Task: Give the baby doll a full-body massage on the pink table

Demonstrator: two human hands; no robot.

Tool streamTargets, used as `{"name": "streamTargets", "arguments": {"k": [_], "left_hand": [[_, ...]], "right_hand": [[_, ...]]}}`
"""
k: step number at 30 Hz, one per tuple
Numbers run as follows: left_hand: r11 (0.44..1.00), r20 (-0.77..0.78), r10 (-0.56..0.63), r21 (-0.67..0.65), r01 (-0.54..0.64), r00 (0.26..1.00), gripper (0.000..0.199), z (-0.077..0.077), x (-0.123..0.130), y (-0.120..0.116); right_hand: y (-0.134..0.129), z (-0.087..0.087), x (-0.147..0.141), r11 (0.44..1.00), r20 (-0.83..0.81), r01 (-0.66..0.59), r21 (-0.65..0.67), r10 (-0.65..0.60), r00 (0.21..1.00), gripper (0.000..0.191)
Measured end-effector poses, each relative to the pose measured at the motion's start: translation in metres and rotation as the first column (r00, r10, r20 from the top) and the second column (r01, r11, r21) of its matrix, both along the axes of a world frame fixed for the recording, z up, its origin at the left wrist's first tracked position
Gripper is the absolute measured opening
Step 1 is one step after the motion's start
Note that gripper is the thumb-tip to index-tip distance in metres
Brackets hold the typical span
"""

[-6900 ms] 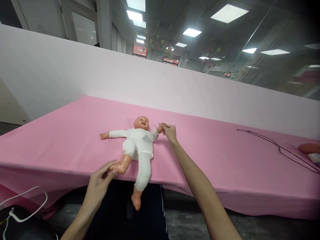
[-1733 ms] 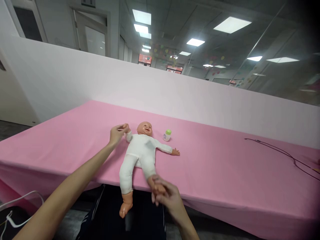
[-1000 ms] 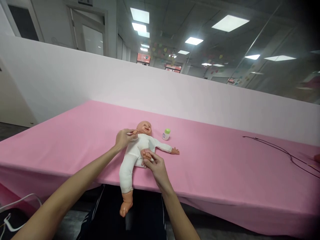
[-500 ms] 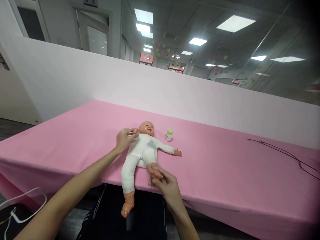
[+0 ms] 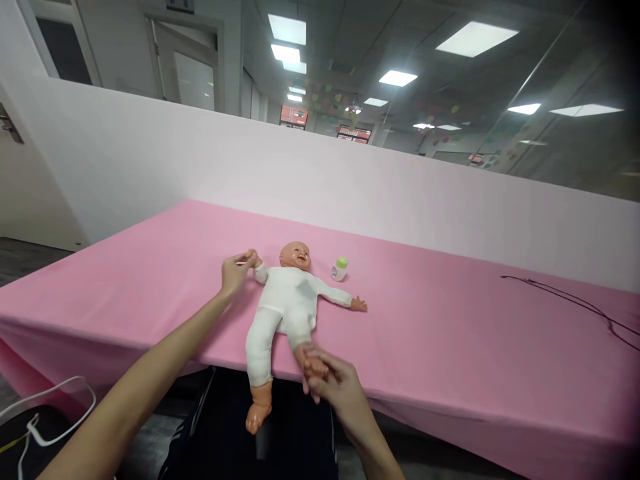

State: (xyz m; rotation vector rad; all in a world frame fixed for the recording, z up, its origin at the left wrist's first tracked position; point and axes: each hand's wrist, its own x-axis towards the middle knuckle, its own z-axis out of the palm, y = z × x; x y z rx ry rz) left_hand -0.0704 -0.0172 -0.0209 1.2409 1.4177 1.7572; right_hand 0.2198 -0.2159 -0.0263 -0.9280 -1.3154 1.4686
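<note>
With the clock face centred on its chest and twelve away from the wearer, the doll [image 5: 287, 291] lay on its back near the front edge of the pink-covered tabletop [image 5: 440, 333]; the left hand [image 5: 234, 271], between ten and eleven, pinched the doll's small hand [image 5: 254, 256] between thumb and fingers; the right hand [image 5: 340, 383], near five, curled thumb and fingers around a doll foot [image 5: 316, 368]. The step in hand seemed to be guiding an arm and the opposite leg at once; doing it well probably called for light, even grips, both limbs led in smooth arcs from shoulder and hip, and neither pull strong enough to drag the body towards six; the trunk was unpinned, so balanced effort likely mattered most. The long axis ran from just past twelve, where the head [image 5: 295, 255] pointed, to just past six; the face looked up, turned slightly towards three; the free arm [image 5: 336, 293] reached between three and four, and the free leg [image 5: 260, 347] between six and seven, its foot beyond the front edge, above the wearer's dark trousers [image 5: 295, 433]. The green-capped bottle [image 5: 339, 269] stood near two, apart from the doll, where a wide swing of the free arm could perhaps have knocked it.
</note>
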Motion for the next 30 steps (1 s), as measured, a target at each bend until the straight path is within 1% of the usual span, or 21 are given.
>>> {"name": "streamTargets", "arguments": {"k": [1, 3, 4, 5, 6, 8, 10, 11, 13, 15, 16, 17, 18, 20, 22, 23, 25, 26, 28, 29, 30], "left_hand": [[0.998, 0.136, 0.043, -0.051, -0.037, 0.990, 0.037, -0.005, -0.008, 0.002], [0.983, 0.351, 0.128, -0.168, -0.073, 0.928, 0.039, -0.013, -0.021, 0.003], [0.977, 0.407, 0.154, -0.201, -0.076, 0.900, 0.039, -0.015, -0.024, 0.003], [0.975, 0.424, 0.160, -0.208, -0.077, 0.891, 0.039, -0.015, -0.024, 0.002], [0.979, 0.406, 0.147, -0.189, -0.075, 0.902, 0.037, -0.013, -0.022, 0.001], [0.994, 0.280, 0.076, -0.091, -0.052, 0.957, 0.033, -0.004, -0.011, -0.002], [1.000, 0.071, 0.005, 0.018, -0.006, 0.997, 0.027, 0.006, 0.009, -0.008], [0.998, -0.057, -0.030, 0.055, 0.033, 0.998, 0.025, 0.011, 0.021, -0.012], [0.990, -0.320, -0.099, 0.063, 0.126, 0.942, 0.023, 0.015, 0.043, -0.022], [0.986, -0.525, -0.130, 0.020, 0.165, 0.841, 0.026, 0.015, 0.058, -0.029], [0.987, -0.590, -0.127, 0.005, 0.161, 0.797, 0.028, 0.014, 0.062, -0.032], [0.989, -0.624, -0.117, -0.001, 0.149, 0.772, 0.029, 0.013, 0.063, -0.032], [0.990, -0.627, -0.110, -0.002, 0.140, 0.771, 0.028, 0.012, 0.061, -0.031], [0.988, -0.546, -0.128, 0.002, 0.154, 0.828, 0.023, 0.010, 0.052, -0.025], [0.985, -0.379, -0.147, 0.027, 0.169, 0.914, 0.022, 0.008, 0.034, -0.016], [0.988, -0.278, -0.131, 0.041, 0.148, 0.952, 0.022, 0.006, 0.024, -0.012], [0.999, -0.040, -0.030, 0.018, 0.031, 0.999, 0.021, 0.000, 0.003, -0.006], [0.999, 0.086, 0.042, -0.027, -0.040, 0.995, 0.021, -0.004, -0.008, -0.004], [0.979, 0.292, 0.180, -0.146, -0.142, 0.939, 0.021, -0.011, -0.024, -0.002], [0.969, 0.349, 0.219, -0.186, -0.161, 0.911, 0.022, -0.013, -0.029, -0.002], [0.965, 0.369, 0.232, -0.200, -0.167, 0.900, 0.023, -0.013, -0.031, -0.002]], "right_hand": [[-0.014, -0.011, 0.005, 0.999, -0.025, -0.018, -0.027, 0.017, 1.000, 0.049], [-0.034, -0.029, 0.012, 0.996, -0.031, -0.022, -0.082, 0.019, 0.999, 0.047], [-0.039, -0.033, 0.013, 0.996, -0.035, -0.010, -0.090, 0.007, 0.999, 0.046], [-0.040, -0.033, 0.013, 0.996, -0.036, 0.005, -0.084, -0.008, 0.999, 0.046], [-0.038, -0.028, 0.012, 0.998, -0.034, 0.022, -0.066, -0.024, 0.999, 0.046], [-0.022, -0.008, 0.008, 0.999, -0.014, 0.054, -0.005, -0.054, 0.998, 0.047], [0.006, 0.016, -0.002, 0.995, 0.041, 0.088, 0.047, -0.090, 0.995, 0.045], [0.023, 0.026, -0.008, 0.994, 0.057, 0.087, 0.070, -0.091, 0.994, 0.046], [0.057, 0.037, -0.022, 0.986, 0.027, 0.117, 0.117, -0.120, 0.992, 0.042], [0.084, 0.038, -0.036, 0.984, 0.000, 0.130, 0.121, -0.131, 0.991, 0.038], [0.091, 0.037, -0.040, 0.984, -0.008, 0.131, 0.124, -0.132, 0.991, 0.037], [0.094, 0.037, -0.043, 0.983, -0.011, 0.132, 0.126, -0.132, 0.991, 0.037], [0.093, 0.036, -0.042, 0.983, -0.011, 0.130, 0.130, -0.130, 0.992, 0.038], [0.076, 0.034, -0.035, 0.984, -0.003, 0.122, 0.126, -0.123, 0.992, 0.040], [0.045, 0.025, -0.021, 0.990, 0.013, 0.104, 0.092, -0.106, 0.994, 0.044], [0.027, 0.016, -0.014, 0.994, 0.018, 0.090, 0.065, -0.091, 0.996, 0.047], [-0.009, -0.011, -0.001, 0.999, -0.008, 0.032, 0.014, -0.032, 0.999, 0.049], [-0.024, -0.026, 0.004, 1.000, -0.026, 0.018, -0.004, -0.018, 0.999, 0.048], [-0.044, -0.050, 0.009, 0.998, -0.048, 0.062, -0.013, -0.062, 0.997, 0.046], [-0.048, -0.056, 0.011, 0.997, -0.051, 0.070, -0.021, -0.071, 0.996, 0.045], [-0.048, -0.057, 0.011, 0.997, -0.051, 0.078, -0.023, -0.079, 0.996, 0.044]]}}
